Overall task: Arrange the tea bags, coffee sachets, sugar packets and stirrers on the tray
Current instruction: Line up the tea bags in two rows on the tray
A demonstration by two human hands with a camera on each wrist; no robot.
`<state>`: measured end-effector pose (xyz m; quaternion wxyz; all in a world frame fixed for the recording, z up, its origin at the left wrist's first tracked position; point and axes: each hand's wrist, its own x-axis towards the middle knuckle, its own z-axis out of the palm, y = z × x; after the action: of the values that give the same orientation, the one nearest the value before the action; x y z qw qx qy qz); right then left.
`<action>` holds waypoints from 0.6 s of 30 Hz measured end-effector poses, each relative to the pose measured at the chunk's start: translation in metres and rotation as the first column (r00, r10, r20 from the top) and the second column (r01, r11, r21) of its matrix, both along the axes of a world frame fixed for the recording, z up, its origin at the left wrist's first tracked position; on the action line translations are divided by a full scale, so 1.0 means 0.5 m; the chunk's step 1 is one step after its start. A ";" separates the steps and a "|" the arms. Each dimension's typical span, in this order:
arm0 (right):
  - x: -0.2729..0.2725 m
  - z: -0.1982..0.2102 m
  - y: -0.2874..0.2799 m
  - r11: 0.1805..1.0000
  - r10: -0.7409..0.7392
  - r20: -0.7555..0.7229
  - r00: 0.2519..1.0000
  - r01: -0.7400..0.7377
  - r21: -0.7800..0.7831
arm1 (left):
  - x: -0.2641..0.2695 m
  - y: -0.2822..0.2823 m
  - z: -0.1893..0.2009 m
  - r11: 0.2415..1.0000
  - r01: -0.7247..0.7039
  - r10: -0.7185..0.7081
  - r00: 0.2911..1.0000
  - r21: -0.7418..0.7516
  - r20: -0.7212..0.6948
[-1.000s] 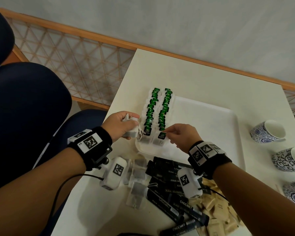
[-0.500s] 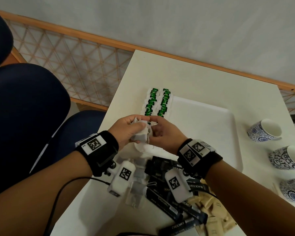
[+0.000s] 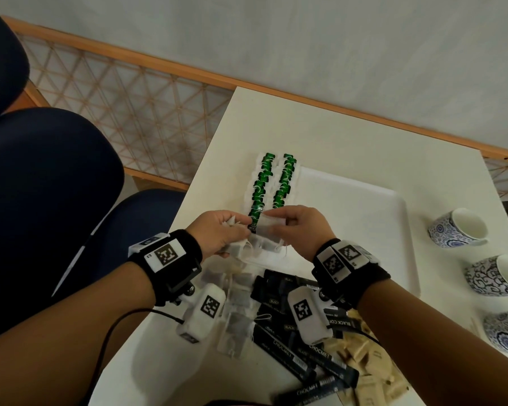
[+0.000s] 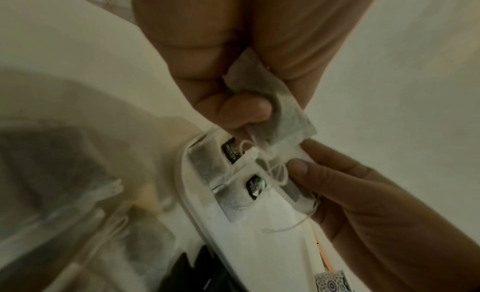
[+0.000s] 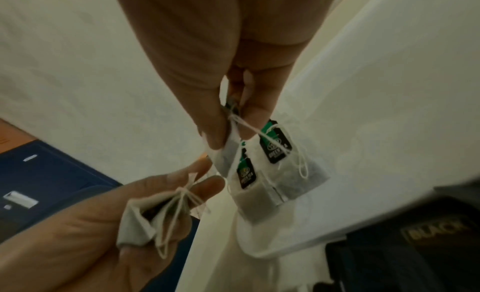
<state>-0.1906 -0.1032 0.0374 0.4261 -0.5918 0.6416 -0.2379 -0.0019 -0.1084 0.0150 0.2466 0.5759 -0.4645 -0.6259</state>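
The right hand pinches one tea bag between thumb and fingertips, just above the near end of the rows of tea bags on the tray. The left hand curls round a small bunch of tea bags, strings trailing. Each bag looks light, soft and easily crumpled, so it is best gripped at a paper edge or the tag, not the string, which may snag. Loose tea bags, coffee sachets and sugar packets lie on the table nearer the person. Cups stand at the right.
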 end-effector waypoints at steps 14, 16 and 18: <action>0.006 0.034 0.015 0.924 0.326 0.053 0.944 -0.306 -0.228 | -0.012 0.003 -0.004 0.949 0.142 -0.052 0.951 0.280 -0.305; 0.008 0.026 0.015 0.933 0.326 0.139 0.935 -0.295 -0.208 | -0.015 0.007 0.003 0.938 0.185 -0.061 0.921 0.293 -0.386; 0.012 0.020 0.013 0.940 0.312 0.235 0.921 -0.263 -0.217 | -0.019 0.008 0.002 0.935 0.230 -0.083 0.882 0.271 -0.463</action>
<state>-0.1846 -0.0967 0.0476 0.4831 -0.6788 0.4599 -0.3070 -0.0111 -0.1044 0.0161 0.1980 0.4098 -0.3345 -0.8252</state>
